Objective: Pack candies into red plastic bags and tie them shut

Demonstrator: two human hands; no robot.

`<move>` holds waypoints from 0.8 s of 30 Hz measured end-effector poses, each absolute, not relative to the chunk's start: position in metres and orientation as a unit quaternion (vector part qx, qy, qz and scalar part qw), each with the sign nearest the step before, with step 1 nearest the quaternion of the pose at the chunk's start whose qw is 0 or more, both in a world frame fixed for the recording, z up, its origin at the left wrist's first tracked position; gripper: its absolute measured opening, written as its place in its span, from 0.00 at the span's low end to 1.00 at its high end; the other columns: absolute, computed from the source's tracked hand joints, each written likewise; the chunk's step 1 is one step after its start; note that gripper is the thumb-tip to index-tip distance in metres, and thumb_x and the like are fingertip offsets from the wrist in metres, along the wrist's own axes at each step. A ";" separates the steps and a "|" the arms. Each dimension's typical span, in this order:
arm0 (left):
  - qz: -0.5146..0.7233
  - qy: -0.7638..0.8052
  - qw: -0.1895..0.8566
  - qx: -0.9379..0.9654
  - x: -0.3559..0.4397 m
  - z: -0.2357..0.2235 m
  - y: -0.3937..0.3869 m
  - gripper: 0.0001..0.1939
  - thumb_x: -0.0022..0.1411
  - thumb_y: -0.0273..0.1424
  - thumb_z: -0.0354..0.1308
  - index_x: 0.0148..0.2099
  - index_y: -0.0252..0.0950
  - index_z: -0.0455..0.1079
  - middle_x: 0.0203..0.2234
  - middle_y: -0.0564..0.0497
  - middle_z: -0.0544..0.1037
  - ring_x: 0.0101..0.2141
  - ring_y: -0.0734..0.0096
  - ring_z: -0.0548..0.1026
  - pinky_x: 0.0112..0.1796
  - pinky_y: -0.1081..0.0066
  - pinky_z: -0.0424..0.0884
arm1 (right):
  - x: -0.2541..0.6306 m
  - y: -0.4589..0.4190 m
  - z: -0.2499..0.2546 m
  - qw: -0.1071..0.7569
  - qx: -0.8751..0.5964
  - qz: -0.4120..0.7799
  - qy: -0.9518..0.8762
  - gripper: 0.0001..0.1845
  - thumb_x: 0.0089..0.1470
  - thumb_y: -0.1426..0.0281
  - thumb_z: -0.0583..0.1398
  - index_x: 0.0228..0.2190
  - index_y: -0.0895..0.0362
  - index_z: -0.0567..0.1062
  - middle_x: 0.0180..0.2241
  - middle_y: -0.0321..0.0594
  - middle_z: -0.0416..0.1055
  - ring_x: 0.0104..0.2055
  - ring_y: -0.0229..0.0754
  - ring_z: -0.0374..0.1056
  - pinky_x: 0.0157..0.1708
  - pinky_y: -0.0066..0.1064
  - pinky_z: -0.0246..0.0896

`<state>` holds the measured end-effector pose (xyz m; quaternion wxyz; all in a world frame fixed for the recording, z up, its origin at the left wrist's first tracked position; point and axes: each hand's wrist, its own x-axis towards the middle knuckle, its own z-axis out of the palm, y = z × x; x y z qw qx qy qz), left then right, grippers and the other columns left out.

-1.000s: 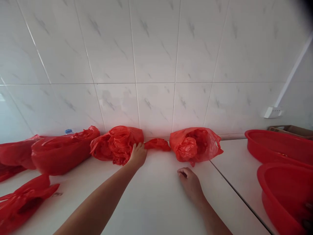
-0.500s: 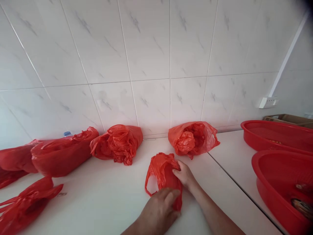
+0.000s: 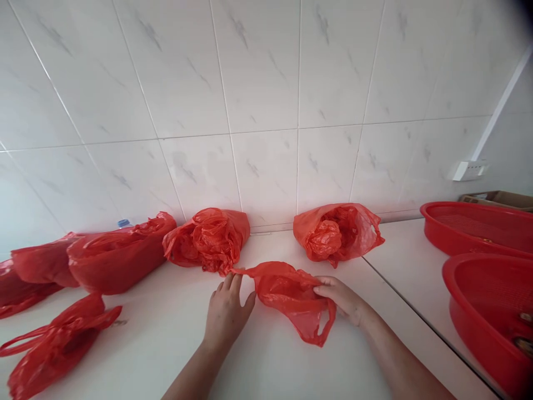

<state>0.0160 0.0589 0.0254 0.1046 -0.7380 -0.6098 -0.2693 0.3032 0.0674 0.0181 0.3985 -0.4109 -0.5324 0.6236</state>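
Note:
A thin red plastic bag [image 3: 285,291] is stretched sideways over the white table in front of me, its mouth partly spread and one handle loop hanging toward me. My left hand [image 3: 228,308] has its fingertips on the other handle, at the bag's left end; the thumb stands apart from the fingers. At the right end, my right hand [image 3: 341,297] pinches the bag's edge between thumb and fingers. Just behind lie two red bags stuffed with crumpled plastic bags, one at left [image 3: 208,239] and one at right [image 3: 337,230].
More full red bags [image 3: 120,261] line the wall at left, with a blue bottle cap [image 3: 124,223] behind them. A tied red bag [image 3: 62,344] lies front left. Two red plastic baskets [image 3: 458,278] stand at right, near a cardboard box [image 3: 499,199]. A seam crosses the white table [image 3: 166,339].
The bunched bag has been turned and pulled out sideways. My left hand has moved left and away from me to its handle; my right hand has shifted right. The view has swung slightly left.

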 end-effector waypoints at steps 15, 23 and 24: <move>-0.283 -0.609 0.145 -0.727 0.027 0.031 0.052 0.25 0.65 0.34 0.45 0.62 0.33 0.49 0.19 0.57 0.69 0.21 0.69 0.70 0.24 0.73 0.61 | 0.280 0.061 0.038 0.562 -0.614 0.081 -0.548 0.15 0.54 0.57 0.57 0.37 0.55 0.70 0.39 0.45 0.67 0.44 0.49 0.62 0.44 0.41 0.57; -0.315 -0.569 0.152 -0.744 0.041 0.029 0.043 0.26 0.65 0.31 0.46 0.63 0.35 0.46 0.19 0.57 0.70 0.20 0.69 0.71 0.24 0.73 0.62 | 0.199 0.021 0.028 0.450 -0.415 -0.234 -0.756 0.12 0.54 0.79 0.53 0.38 0.55 0.72 0.36 0.44 0.70 0.39 0.46 0.65 0.41 0.40 0.60; -0.318 -0.564 0.150 -0.747 0.042 0.028 0.042 0.26 0.65 0.31 0.46 0.63 0.36 0.47 0.19 0.57 0.70 0.20 0.69 0.71 0.24 0.73 0.62 | 0.196 0.023 0.023 0.452 -0.422 -0.186 -0.763 0.13 0.55 0.80 0.52 0.36 0.55 0.72 0.34 0.43 0.70 0.36 0.44 0.65 0.38 0.37 0.62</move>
